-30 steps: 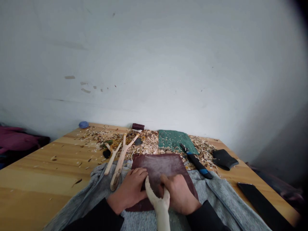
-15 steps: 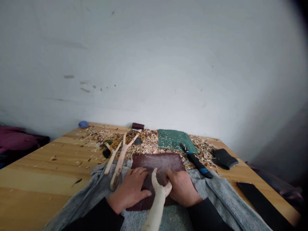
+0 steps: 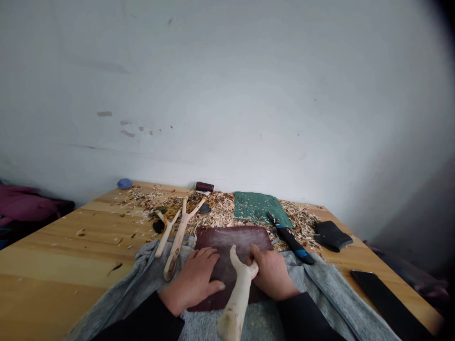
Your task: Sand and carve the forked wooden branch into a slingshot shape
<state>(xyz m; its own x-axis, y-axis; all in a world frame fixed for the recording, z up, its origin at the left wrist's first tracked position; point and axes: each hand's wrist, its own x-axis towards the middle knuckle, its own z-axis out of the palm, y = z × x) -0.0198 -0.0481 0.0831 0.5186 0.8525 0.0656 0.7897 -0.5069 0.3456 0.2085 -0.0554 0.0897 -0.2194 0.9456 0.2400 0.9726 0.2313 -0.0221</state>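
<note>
A pale, peeled forked stick (image 3: 237,299) points its handle toward me, its two prongs facing away. My right hand (image 3: 273,273) is closed around the stick's right prong. Under the fork lies a dark red sheet of sandpaper (image 3: 227,237), dusted whitish near its far edge. Flat on the sheet's left side rests my left hand (image 3: 195,279), fingers stretched out and thumb apart, clear of the stick. The sheet lies on grey cloth (image 3: 302,279) spread over the table front.
Two more forked sticks, a long one (image 3: 180,237) and a shorter one (image 3: 166,235), lie left. A black-and-blue utility knife (image 3: 293,242) touches green sandpaper (image 3: 258,208) amid wood shavings (image 3: 220,208). A black folded piece (image 3: 332,235) and a phone (image 3: 387,300) lie right.
My right hand and the forked stick have shifted slightly right, and more of the stick's handle end shows. My left hand has stayed on the sandpaper.
</note>
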